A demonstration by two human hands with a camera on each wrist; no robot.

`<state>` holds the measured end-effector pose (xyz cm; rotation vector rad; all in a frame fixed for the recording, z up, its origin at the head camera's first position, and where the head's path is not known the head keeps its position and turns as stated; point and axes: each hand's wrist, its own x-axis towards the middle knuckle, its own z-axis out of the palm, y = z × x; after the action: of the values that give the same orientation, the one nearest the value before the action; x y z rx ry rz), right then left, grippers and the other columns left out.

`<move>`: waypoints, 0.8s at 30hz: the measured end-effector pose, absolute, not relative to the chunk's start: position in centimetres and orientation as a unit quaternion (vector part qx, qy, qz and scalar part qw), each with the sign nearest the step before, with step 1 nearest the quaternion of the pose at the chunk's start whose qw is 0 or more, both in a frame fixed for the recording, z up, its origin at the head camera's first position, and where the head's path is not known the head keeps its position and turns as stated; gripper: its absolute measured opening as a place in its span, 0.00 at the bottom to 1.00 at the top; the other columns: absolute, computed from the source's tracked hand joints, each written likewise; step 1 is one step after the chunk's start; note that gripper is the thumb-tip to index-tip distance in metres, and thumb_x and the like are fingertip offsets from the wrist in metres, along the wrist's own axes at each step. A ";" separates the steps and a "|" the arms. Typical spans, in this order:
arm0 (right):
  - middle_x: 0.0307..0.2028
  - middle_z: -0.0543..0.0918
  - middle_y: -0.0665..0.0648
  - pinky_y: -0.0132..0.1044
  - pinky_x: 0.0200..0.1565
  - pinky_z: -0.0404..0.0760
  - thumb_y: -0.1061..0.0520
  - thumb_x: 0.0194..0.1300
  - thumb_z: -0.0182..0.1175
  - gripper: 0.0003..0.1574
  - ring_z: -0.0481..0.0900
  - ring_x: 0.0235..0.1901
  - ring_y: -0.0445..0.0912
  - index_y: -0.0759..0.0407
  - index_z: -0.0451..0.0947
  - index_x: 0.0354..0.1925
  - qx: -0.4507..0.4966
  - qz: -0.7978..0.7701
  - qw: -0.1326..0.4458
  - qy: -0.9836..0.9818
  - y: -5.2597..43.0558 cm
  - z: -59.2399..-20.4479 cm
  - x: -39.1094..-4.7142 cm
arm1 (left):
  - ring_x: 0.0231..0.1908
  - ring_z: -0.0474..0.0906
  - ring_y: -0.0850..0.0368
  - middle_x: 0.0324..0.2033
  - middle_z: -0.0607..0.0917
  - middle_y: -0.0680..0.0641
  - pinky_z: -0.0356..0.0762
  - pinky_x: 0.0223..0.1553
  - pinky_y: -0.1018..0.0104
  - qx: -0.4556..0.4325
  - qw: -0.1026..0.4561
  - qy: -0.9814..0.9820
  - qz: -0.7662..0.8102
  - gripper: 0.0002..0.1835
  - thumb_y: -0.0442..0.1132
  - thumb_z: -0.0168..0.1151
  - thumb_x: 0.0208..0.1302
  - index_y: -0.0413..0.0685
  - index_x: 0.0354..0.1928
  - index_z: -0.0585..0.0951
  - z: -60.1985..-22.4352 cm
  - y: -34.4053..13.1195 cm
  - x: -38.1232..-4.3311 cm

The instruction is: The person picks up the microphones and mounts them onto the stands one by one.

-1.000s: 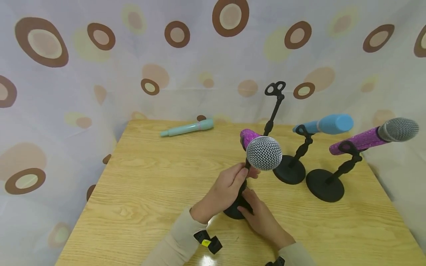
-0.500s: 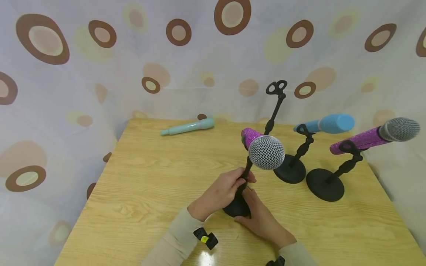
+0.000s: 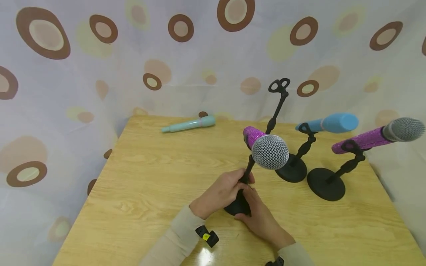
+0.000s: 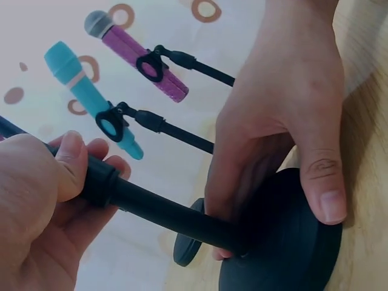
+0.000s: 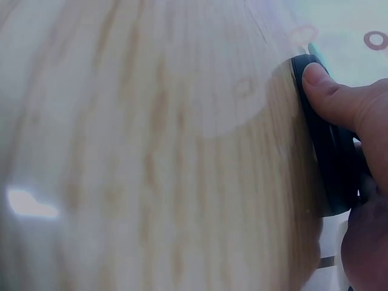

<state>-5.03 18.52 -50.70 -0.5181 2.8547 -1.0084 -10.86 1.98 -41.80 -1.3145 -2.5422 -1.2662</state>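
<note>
A purple microphone with a silver mesh head point(image 3: 270, 151) sits in the clip of a black microphone stand point(image 4: 176, 212). My left hand point(image 3: 217, 193) grips the stand's pole at the thick collar, as the left wrist view also shows. Lower down, my right hand point(image 3: 263, 218) holds the round black base point(image 4: 285, 248), its thumb on the rim and its fingers beside the foot of the pole. In the right wrist view the base point(image 5: 324, 145) appears edge-on under the thumb. Part of the base is hidden by both hands in the head view.
To the right, two stands bear a blue microphone point(image 3: 337, 123) and another purple microphone point(image 3: 369, 140). A stand with a bare double-ring clip point(image 3: 279, 85) rises behind the held one. A pale green microphone point(image 3: 189, 125) lies near the back edge of the wooden table point(image 3: 139, 192).
My left hand has slid a little down the pole. The right thumb has shifted to the near rim of the base. The head view has tilted slightly downward.
</note>
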 end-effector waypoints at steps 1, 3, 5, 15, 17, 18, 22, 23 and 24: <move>0.68 0.51 0.53 0.50 0.64 0.57 0.46 0.53 0.64 0.53 0.51 0.67 0.52 0.48 0.45 0.69 -0.168 -0.327 0.034 0.929 18.5 -50.7 -5.1 | 0.41 0.76 0.69 0.38 0.78 0.58 0.71 0.44 0.83 -0.418 0.012 -0.815 -0.400 0.06 0.38 0.47 0.66 0.54 0.43 0.70 -41.8 2.0 -10.9; 0.68 0.50 0.54 0.51 0.63 0.57 0.46 0.53 0.63 0.54 0.51 0.67 0.52 0.48 0.44 0.69 -0.170 -0.325 0.032 0.930 18.6 -50.7 -5.1 | 0.39 0.76 0.69 0.37 0.79 0.57 0.71 0.43 0.82 -0.414 0.027 -0.821 -0.392 0.06 0.38 0.49 0.65 0.54 0.43 0.71 -41.8 2.1 -10.9; 0.68 0.51 0.54 0.52 0.63 0.57 0.46 0.53 0.63 0.54 0.51 0.67 0.52 0.48 0.44 0.69 -0.167 -0.321 0.031 0.932 18.6 -50.7 -5.1 | 0.38 0.75 0.71 0.36 0.80 0.57 0.71 0.42 0.82 -0.408 0.040 -0.828 -0.383 0.06 0.37 0.50 0.65 0.54 0.42 0.71 -41.9 2.2 -10.9; 0.70 0.45 0.52 0.53 0.63 0.58 0.47 0.53 0.64 0.57 0.48 0.68 0.52 0.40 0.38 0.69 -0.158 -0.339 0.029 0.927 18.4 -51.0 -5.0 | 0.40 0.74 0.72 0.38 0.79 0.59 0.73 0.43 0.80 -0.368 0.051 -0.836 -0.405 0.12 0.38 0.55 0.62 0.54 0.47 0.71 -42.2 2.5 -10.6; 0.70 0.44 0.51 0.52 0.63 0.58 0.46 0.53 0.63 0.57 0.48 0.68 0.52 0.39 0.36 0.69 -0.155 -0.344 0.034 0.926 18.4 -51.0 -4.9 | 0.41 0.75 0.72 0.39 0.79 0.58 0.73 0.44 0.79 -0.372 0.061 -0.836 -0.398 0.14 0.38 0.55 0.62 0.54 0.50 0.69 -42.3 2.5 -10.6; 0.70 0.44 0.52 0.52 0.62 0.59 0.46 0.53 0.63 0.58 0.47 0.68 0.52 0.39 0.36 0.69 -0.154 -0.346 0.036 0.925 18.5 -51.0 -4.9 | 0.41 0.75 0.72 0.39 0.79 0.58 0.73 0.45 0.79 -0.374 0.067 -0.837 -0.394 0.15 0.38 0.56 0.61 0.54 0.50 0.69 -42.3 2.5 -10.6; 0.70 0.42 0.51 0.52 0.62 0.59 0.47 0.52 0.64 0.58 0.47 0.68 0.52 0.39 0.37 0.69 -0.157 -0.349 0.031 0.923 18.5 -51.0 -4.9 | 0.38 0.75 0.71 0.37 0.78 0.59 0.74 0.42 0.79 -0.368 0.091 -0.841 -0.386 0.12 0.41 0.56 0.61 0.54 0.46 0.70 -42.3 2.6 -10.5; 0.70 0.42 0.50 0.51 0.62 0.59 0.47 0.52 0.64 0.58 0.47 0.68 0.52 0.39 0.37 0.69 -0.158 -0.349 0.030 0.923 18.5 -51.0 -4.9 | 0.37 0.74 0.71 0.36 0.78 0.59 0.73 0.40 0.79 -0.367 0.098 -0.842 -0.384 0.11 0.43 0.57 0.61 0.54 0.44 0.71 -42.3 2.6 -10.4; 0.70 0.42 0.50 0.51 0.62 0.59 0.47 0.52 0.64 0.58 0.47 0.68 0.51 0.39 0.37 0.69 -0.159 -0.351 0.029 0.922 18.4 -51.0 -5.0 | 0.35 0.74 0.71 0.35 0.77 0.59 0.73 0.38 0.80 -0.365 0.105 -0.842 -0.384 0.10 0.44 0.57 0.60 0.54 0.43 0.71 -42.3 2.6 -10.4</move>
<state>-4.99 18.44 -50.96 -0.4895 2.8464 -1.0826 -10.40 2.58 -42.32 -1.0751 -2.4799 -1.1317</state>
